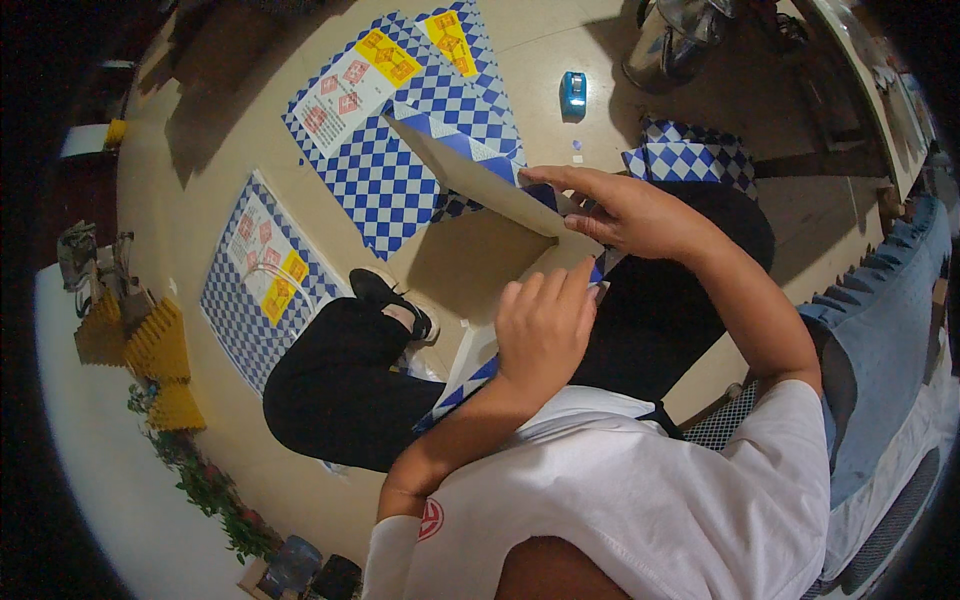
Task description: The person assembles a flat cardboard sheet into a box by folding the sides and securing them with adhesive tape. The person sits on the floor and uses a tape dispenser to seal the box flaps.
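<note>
A half-folded cardboard box [470, 165] with a blue-and-white checkered outside and a plain pale inside stands between my knees, its open side facing up. My right hand [640, 212] grips the box's right corner, index finger along the top edge and thumb bent inward. Close below it, my left hand [545, 325] has its fingers curled over the near part of the same corner, and that forearm hides some of the near checkered panel [465, 375]. The fingertips of my left hand are partly hidden.
Flat checkered cardboard sheets [375, 190] with white and yellow printed patches lie beyond the box. Another sheet [240, 315] is by my left knee. A small blue object [573, 95] and a folded checkered piece [690, 155] are on the floor. A blue-covered seat [880, 350] stands at right.
</note>
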`<control>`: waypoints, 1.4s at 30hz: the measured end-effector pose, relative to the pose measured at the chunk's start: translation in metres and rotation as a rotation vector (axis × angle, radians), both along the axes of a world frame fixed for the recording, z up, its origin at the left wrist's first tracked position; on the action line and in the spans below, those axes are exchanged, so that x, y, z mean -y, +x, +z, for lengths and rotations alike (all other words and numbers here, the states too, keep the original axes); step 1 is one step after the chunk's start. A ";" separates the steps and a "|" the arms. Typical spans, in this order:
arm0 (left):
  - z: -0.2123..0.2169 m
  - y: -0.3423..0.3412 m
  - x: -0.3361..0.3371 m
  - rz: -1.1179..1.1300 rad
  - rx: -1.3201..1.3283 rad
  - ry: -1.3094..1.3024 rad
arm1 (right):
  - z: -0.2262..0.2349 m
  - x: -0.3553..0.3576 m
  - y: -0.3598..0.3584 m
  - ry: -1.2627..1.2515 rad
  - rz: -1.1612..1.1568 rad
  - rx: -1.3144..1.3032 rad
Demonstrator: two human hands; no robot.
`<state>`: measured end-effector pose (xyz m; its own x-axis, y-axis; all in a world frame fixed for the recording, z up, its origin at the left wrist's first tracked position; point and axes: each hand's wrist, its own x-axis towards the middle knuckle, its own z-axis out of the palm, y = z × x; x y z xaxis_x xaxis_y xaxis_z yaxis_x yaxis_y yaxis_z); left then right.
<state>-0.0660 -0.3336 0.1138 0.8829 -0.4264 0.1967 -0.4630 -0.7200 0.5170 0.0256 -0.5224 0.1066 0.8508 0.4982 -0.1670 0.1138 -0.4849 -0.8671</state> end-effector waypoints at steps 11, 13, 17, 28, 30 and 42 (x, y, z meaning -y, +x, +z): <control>0.004 0.010 0.003 -0.004 0.001 -0.040 | 0.002 0.007 0.004 0.024 -0.149 -0.134; 0.003 0.010 0.004 0.002 -0.007 -0.045 | 0.010 0.005 0.005 0.001 -0.176 -0.212; 0.003 0.010 0.005 -0.005 0.002 -0.036 | 0.006 0.006 0.003 0.023 -0.142 -0.172; -0.007 0.019 -0.004 -0.065 0.182 0.013 | 0.011 0.016 0.001 0.012 0.103 -0.174; -0.015 0.025 -0.008 -0.046 0.226 -0.028 | 0.012 0.018 0.002 -0.004 0.105 -0.199; -0.026 0.054 -0.036 -0.065 0.318 -0.118 | 0.012 0.023 0.000 -0.033 0.102 -0.078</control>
